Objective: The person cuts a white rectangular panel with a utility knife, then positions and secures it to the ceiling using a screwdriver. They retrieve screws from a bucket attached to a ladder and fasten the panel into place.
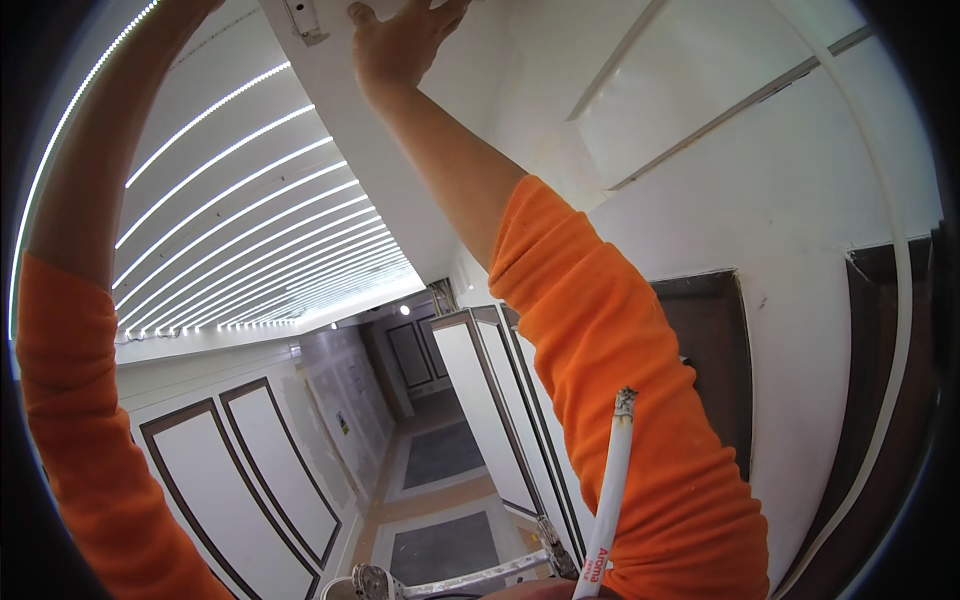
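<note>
From the head camera, the person reaches overhead with both orange-sleeved arms. The right hand point(400, 40) is spread open, palm and fingers pressed flat against a white ceiling panel point(350, 120) near a small metal bracket point(303, 20). The left arm runs up out of the picture, so I cannot tell how its hand is set. A lit cigarette point(612, 490) juts up from the lower edge.

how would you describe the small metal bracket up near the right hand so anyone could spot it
Follow the white ceiling beam beside the rows of light strips to the top edge. The small metal bracket sits there, just left of the right hand. It is the only grey fitting on that plain white surface.
</note>
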The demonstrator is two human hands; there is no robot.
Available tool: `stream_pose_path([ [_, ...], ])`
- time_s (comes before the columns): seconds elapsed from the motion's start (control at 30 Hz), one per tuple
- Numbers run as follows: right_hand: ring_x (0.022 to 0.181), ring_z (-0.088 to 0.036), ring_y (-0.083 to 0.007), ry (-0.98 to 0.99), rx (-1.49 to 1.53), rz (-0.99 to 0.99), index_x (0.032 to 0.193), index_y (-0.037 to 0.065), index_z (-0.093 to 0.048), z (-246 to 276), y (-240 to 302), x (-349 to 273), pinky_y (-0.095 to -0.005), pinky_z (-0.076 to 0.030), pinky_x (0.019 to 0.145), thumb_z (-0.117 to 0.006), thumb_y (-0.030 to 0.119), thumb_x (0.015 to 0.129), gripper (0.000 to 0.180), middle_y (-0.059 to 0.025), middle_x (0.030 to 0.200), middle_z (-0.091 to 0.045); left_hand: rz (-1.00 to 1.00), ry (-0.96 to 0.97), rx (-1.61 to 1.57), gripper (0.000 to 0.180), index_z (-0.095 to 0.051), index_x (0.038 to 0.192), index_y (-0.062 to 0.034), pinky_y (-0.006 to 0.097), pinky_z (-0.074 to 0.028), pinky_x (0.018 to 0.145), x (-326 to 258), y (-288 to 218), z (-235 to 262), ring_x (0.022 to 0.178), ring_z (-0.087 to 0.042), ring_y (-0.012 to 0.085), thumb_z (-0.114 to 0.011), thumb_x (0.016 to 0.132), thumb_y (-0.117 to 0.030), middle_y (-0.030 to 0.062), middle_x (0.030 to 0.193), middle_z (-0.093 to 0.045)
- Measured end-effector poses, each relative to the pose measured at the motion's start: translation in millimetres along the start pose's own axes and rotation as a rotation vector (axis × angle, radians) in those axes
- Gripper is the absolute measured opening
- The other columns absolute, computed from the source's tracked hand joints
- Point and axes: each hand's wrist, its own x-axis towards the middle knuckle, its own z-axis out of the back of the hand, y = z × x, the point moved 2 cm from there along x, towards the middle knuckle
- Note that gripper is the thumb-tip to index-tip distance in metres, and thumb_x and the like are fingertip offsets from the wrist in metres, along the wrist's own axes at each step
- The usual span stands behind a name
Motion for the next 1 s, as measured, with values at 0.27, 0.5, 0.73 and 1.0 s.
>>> stream_pose_path([
  [0.27, 0.154, -0.013, -0.0498, 0.094, 0.134, -0.126, 0.164, 0.005, -0.002, -10, 32, -7, -0.0519, -0.031, 0.124, -0.088, 0.023, 0.078, 0.123, -0.0323, 0.166, 0.002, 0.163, 0.075, 0.302, 0.021, -0.07, 0.098, 0.0014, 0.034, -0.055, 0.058, 0, -11, 19, 0.064, -0.066, 0.0179, -0.08, 0.085, -0.012, 0.0097, 0.075, -0.068],
  [0.5, 0.153, -0.021, -0.0449, 0.097, 0.162, -0.218, 0.163, 0.007, -0.007, 15, 29, 13, -0.0482, -0.039, 0.119, -0.088, 0.016, 0.079, 0.116, -0.0277, 0.165, -0.003, 0.133, 0.032, 0.334, 0.036, -0.073, 0.104, -0.0041, 0.035, -0.057, 0.079, 10, 2, 4, 0.075, -0.073, 0.0188, -0.079, 0.088, -0.036, 0.0083, 0.082, -0.076],
  [0.73, 0.155, -0.018, -0.0434, 0.079, -0.049, -0.156, 0.161, 0.006, -0.014, 16, 29, 22, -0.0495, -0.04, 0.121, -0.086, 0.018, 0.081, 0.109, -0.0264, 0.166, -0.009, 0.084, 0.048, 0.366, 0.035, -0.073, 0.102, -0.0042, 0.036, -0.056, 0.079, 17, 7, 7, 0.074, -0.072, 0.0184, -0.078, 0.089, -0.037, 0.0067, 0.076, -0.074],
  [1.0, 0.155, -0.019, -0.0438, 0.161, 0.09, -0.156, 0.161, 0.003, -0.012, 32, 21, 41, -0.0478, -0.039, 0.119, -0.085, 0.019, 0.082, 0.109, -0.028, 0.167, -0.009, -0.011, -0.031, 0.428, 0.036, -0.075, 0.082, 0.0052, 0.042, -0.059, 0.069, 18, -27, 15, 0.073, -0.075, 0.0318, -0.086, 0.08, -0.029, 0.0225, 0.076, -0.073],
])
